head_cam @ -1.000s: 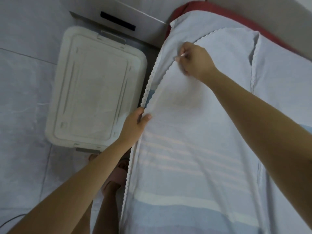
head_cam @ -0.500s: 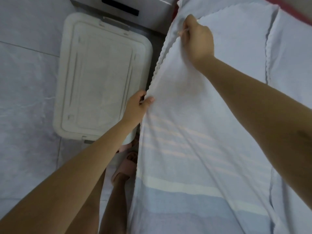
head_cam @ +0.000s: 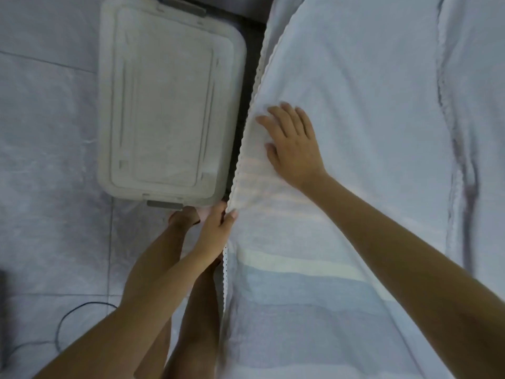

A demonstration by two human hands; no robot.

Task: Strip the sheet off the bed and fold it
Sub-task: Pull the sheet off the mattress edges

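The sheet [head_cam: 355, 105] lies spread over the bed [head_cam: 489, 64], filling the right side of the view. It is pale blue-white, with thin pinkish lines across the middle and a cream band and broader blue bands nearer the person. Its scalloped edge [head_cam: 247, 127] runs down the side of the bed next to the floor. A second scalloped line [head_cam: 444, 110] runs down the cloth far to the right, where 1 layer lies folded over another.

The left hand [head_cam: 217, 232] holds the scalloped edge low on the side of the bed. Its grip is clamped on the cloth, thumb on top and fingers curled beneath. The right hand [head_cam: 293, 144] lies flat on top of the sheet, just inside the edge and farther up the bed than the left. Its grip is apart, with fingers straight and spread, palm pressing the cloth.

A white plastic box [head_cam: 169, 99] with a latched lid sits on the tiled floor [head_cam: 49, 160], just beside the bed. The person's bare legs [head_cam: 164, 258] stand between box and bed. A dark cable [head_cam: 64, 321] loops on the floor at lower left.
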